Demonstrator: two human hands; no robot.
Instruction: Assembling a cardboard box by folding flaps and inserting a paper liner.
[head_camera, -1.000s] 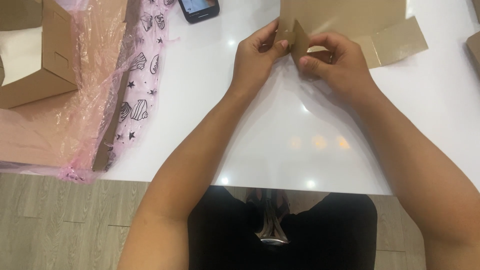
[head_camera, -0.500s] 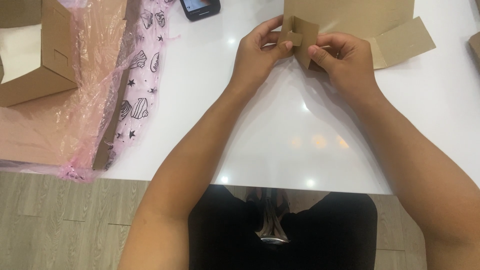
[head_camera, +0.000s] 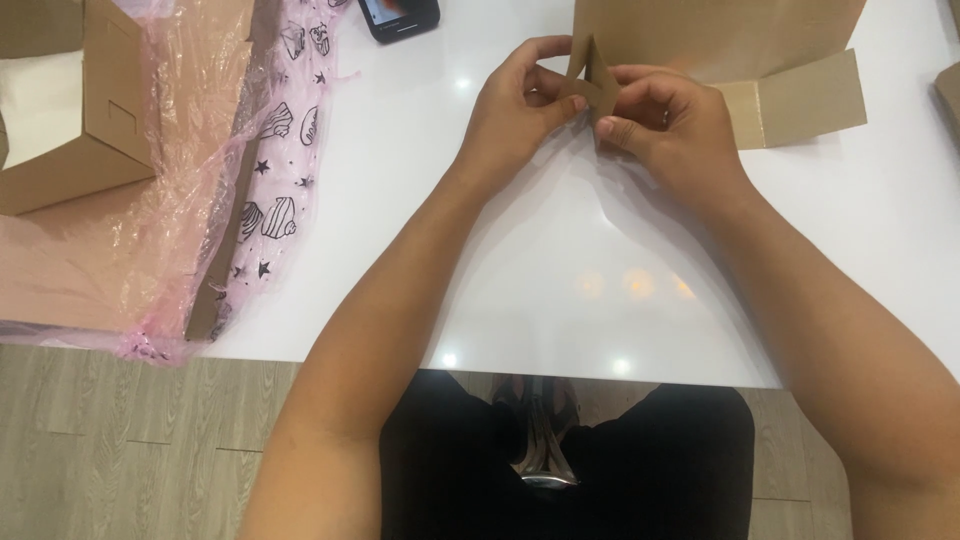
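White table (head_camera: 520, 280); hands seemingly pinching cardboard flap (head_camera: 590, 85).

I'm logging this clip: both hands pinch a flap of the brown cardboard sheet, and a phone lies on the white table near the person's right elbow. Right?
Not quite. The head view shows the phone at the table's far edge, beyond the left hand, not near the right elbow. Both hands, the right hand included, do pinch a flap of the brown cardboard sheet.
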